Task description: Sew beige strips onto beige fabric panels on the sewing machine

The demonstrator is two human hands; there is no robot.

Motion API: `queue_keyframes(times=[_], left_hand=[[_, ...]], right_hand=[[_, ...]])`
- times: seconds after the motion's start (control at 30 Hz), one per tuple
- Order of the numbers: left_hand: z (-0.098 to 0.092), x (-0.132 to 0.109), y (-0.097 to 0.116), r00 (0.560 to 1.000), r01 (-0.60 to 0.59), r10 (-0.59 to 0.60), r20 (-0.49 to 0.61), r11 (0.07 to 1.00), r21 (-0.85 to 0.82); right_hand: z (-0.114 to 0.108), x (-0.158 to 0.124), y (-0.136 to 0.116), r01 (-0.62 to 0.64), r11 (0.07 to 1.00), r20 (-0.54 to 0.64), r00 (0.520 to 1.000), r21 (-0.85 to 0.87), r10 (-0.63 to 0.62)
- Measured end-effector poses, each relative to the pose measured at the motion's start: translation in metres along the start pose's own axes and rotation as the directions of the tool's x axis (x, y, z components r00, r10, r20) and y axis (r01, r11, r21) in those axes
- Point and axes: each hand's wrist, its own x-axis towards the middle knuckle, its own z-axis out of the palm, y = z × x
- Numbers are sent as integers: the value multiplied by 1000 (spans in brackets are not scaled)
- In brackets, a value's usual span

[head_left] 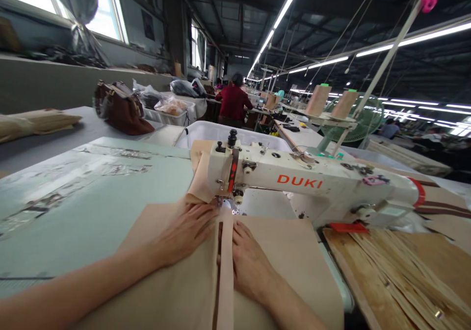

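Both hands lie on a large beige panel (pixel 290 251), which looks like leather or coated fabric, in front of a white sewing machine (pixel 265 170) marked DUKI. My left hand (pixel 189 229) is flat with its fingers stretched toward the needle area. On the other side of a narrow beige strip (pixel 228 276), my right hand (pixel 250 256) rests with its fingers extended along the strip's edge. A dark brown line shows beside the strip. The needle and presser foot are largely hidden by the machine head. Beige material (pixel 200 178) bends upward behind the head.
Left of the panel is a pale green tabletop (pixel 162 173) with worn patches. A wooden board (pixel 353 266) with beige strips (pixel 397 266) lies at right. Two thread cones (pixel 318 99) stand behind the machine. A brown bag (pixel 119 107) sits at back left; a person in red (pixel 233 102) sits ahead.
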Motion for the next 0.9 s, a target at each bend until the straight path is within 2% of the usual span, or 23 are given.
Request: queue_keyframes(times=[0.1,0.33,0.5,0.77,0.9], left_hand=[[-4,8,-4,1000,14,-14,-12,1000,20],[0,-18,5,997,68,-71,36,995,79],[-1,-15,-5,994,70,-79,80,992,107],[0,-24,-5,997,-31,19,77,985,168],[-2,-27,-2,995,-45,28,98,982,186]], right_hand=[[-1,3,-1,5,1000,2,1000,13,-5],[-2,4,0,-21,1000,45,999,20,20],[-3,5,1,-29,998,54,998,47,27],[-2,3,1,-26,1000,64,998,15,25],[-2,4,0,-34,999,72,997,16,33]])
